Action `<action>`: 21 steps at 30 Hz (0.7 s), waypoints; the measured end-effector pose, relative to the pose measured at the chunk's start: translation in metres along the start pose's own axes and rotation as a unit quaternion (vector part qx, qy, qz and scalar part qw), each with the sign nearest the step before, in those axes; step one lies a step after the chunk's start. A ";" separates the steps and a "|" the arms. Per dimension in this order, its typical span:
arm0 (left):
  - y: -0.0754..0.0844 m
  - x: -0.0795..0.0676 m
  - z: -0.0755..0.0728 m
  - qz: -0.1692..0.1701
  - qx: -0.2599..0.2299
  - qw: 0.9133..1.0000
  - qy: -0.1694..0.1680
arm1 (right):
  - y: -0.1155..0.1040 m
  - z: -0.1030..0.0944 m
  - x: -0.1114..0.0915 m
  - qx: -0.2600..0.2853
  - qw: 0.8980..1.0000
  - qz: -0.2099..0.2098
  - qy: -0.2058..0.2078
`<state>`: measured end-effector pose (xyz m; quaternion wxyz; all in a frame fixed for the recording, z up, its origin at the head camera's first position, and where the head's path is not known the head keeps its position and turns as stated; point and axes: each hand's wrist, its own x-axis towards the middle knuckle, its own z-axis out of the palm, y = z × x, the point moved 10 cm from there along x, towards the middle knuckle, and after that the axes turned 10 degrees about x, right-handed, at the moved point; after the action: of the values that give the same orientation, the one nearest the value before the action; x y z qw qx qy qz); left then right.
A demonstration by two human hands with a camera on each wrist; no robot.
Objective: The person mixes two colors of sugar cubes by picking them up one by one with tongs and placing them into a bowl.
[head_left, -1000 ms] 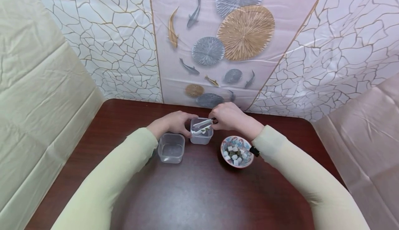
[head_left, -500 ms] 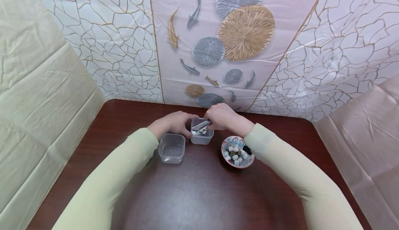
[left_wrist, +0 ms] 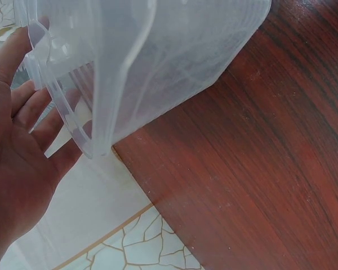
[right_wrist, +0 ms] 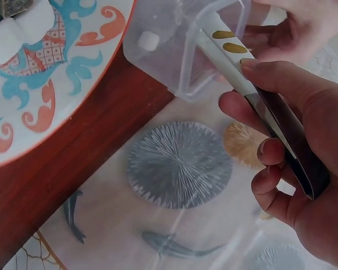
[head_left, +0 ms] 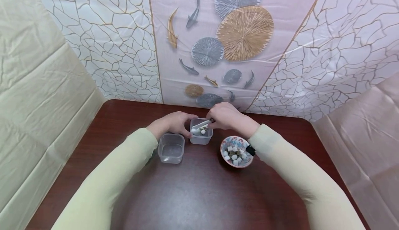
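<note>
In the head view my left hand (head_left: 175, 122) holds the left side of a small clear plastic container (head_left: 200, 140), thumb at the near side and fingers at the far side. Its fingers partly show behind clear plastic in the left wrist view. My right hand (head_left: 227, 117) grips tongs (right_wrist: 279, 126) with pale tips and dark handles. The tips reach down into that container, where a few white pieces lie; a white cube (right_wrist: 149, 41) shows through its wall. Whether the tips pinch anything is hard to see.
A second clear container (head_left: 171, 149) stands at the near left of the held one. To the right, under my right wrist, sits a patterned bowl (head_left: 225, 142) with white cubes and dark brownish pieces. The brown table (head_left: 190, 195) ends at a fabric-covered wall.
My right hand dipped left with the tongs over the container, then drew back slightly right. A white piece now shows loose near the container's middle. My left hand stays in place.
</note>
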<state>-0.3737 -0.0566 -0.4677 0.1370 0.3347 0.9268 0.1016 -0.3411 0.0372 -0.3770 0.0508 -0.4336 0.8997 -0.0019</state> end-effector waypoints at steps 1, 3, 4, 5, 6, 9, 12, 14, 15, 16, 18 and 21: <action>0.000 0.000 0.000 -0.002 0.002 1.000 0.001 | -0.001 -0.003 -0.003 0.002 1.000 -0.004 0.007; 0.002 -0.002 0.000 -0.007 0.008 1.000 0.001 | -0.002 -0.009 -0.010 0.012 1.000 -0.010 0.021; 0.013 -0.011 -0.009 -0.018 0.014 1.000 -0.004 | -0.003 -0.013 -0.015 0.015 0.999 -0.013 0.027; 0.014 -0.012 -0.009 -0.019 0.016 1.000 -0.003 | -0.004 -0.016 -0.019 0.017 0.999 -0.016 0.034; 0.015 -0.012 -0.010 -0.017 0.019 1.000 0.000 | -0.004 -0.020 -0.023 0.020 0.999 -0.019 0.041; 0.016 -0.013 -0.011 -0.013 0.021 1.000 0.005 | -0.002 -0.026 -0.035 0.025 0.998 -0.020 0.054; 0.017 -0.013 -0.011 -0.009 0.021 1.000 0.008 | 0.003 -0.031 -0.046 0.022 0.998 -0.017 0.065; 0.017 -0.013 -0.010 -0.009 0.020 1.000 0.010 | 0.005 -0.034 -0.054 0.023 0.997 -0.012 0.070; 0.017 -0.013 -0.010 -0.009 0.020 1.000 0.011 | 0.006 -0.035 -0.058 0.024 0.997 -0.010 0.073; 0.017 -0.013 -0.010 -0.009 0.019 1.000 0.010 | 0.007 -0.037 -0.062 0.023 0.997 -0.009 0.075; 0.017 -0.013 -0.011 -0.010 0.017 1.000 0.011 | 0.009 -0.040 -0.070 0.023 0.997 -0.006 0.077; 0.017 -0.013 -0.012 -0.010 0.014 1.000 0.012 | 0.012 -0.044 -0.083 0.018 0.996 -0.005 0.081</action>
<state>-0.3574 -0.0534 -0.4492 0.1218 0.3263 0.9329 0.0916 -0.3031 0.1075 -0.3263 -0.0149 -0.4359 0.8983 -0.0536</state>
